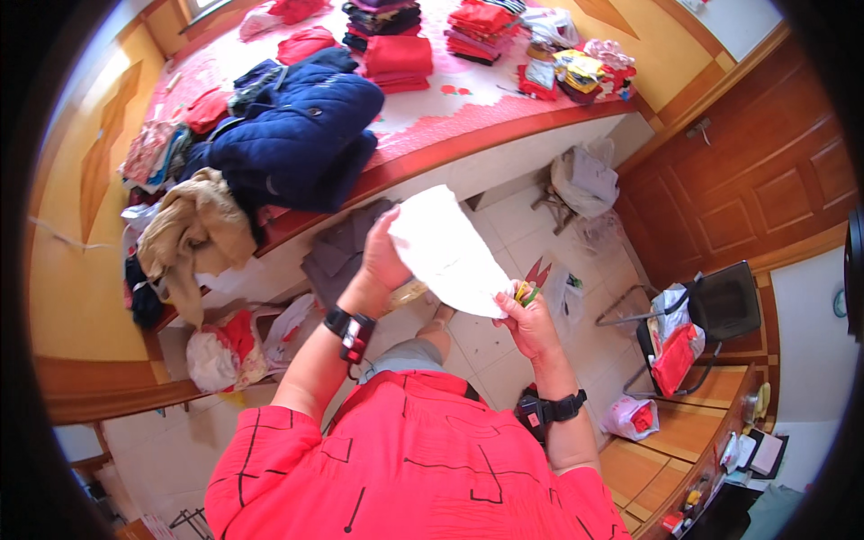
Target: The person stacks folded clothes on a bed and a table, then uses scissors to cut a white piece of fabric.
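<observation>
A white sheet (449, 253), cloth or paper, is stretched between my two hands in front of my body. My left hand (385, 253) grips its left edge, with the fingers hidden behind it. At the lower right end, my right hand (530, 325) pinches a corner between thumb and fingers. That same hand also holds a pair of scissors (538, 273) with yellow and green handles, its reddish blades pointing up and away from me. The sheet hangs above the tiled floor, apart from the bed.
Ahead is a bed with a red edge (432, 152), bearing a navy padded coat (297, 128), folded red clothes (398, 61) and a tan garment (196, 229). A stool with bags (584, 179), a black chair (725, 304) and a wooden door (736, 175) stand right.
</observation>
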`<state>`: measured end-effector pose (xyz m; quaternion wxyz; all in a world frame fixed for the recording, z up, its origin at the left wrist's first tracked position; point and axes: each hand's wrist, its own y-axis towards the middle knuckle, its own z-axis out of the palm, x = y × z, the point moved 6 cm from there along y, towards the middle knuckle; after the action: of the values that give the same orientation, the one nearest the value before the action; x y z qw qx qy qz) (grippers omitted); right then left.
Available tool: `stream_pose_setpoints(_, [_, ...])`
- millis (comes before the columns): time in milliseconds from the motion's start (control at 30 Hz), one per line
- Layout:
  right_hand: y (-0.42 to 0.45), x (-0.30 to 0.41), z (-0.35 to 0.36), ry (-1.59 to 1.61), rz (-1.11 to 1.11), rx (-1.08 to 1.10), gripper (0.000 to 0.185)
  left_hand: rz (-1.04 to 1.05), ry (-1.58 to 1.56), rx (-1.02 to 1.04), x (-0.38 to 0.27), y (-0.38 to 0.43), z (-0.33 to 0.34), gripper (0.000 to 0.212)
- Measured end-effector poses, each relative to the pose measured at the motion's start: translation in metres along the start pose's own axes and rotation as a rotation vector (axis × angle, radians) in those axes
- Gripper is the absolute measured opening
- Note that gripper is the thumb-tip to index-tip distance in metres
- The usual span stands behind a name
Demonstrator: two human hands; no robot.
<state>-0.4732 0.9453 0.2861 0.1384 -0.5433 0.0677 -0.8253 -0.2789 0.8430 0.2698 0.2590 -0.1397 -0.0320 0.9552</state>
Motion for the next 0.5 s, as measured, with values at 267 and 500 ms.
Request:
stream_pose_setpoints(267, [0.103, 0.028, -0.132, -0.124, 0.163, -0.097, 0.01, 0.163, 0.133, -0.287, -0.058, 0.164, -0.116, 0.031])
stream_pose_setpoints(500, [0.266, 0.052, -0.2, -0.228, 0.28, -0.123, 0.011, 0.49, 0.281, -0.351, -0.136, 0.301, -0.114, 0.026])
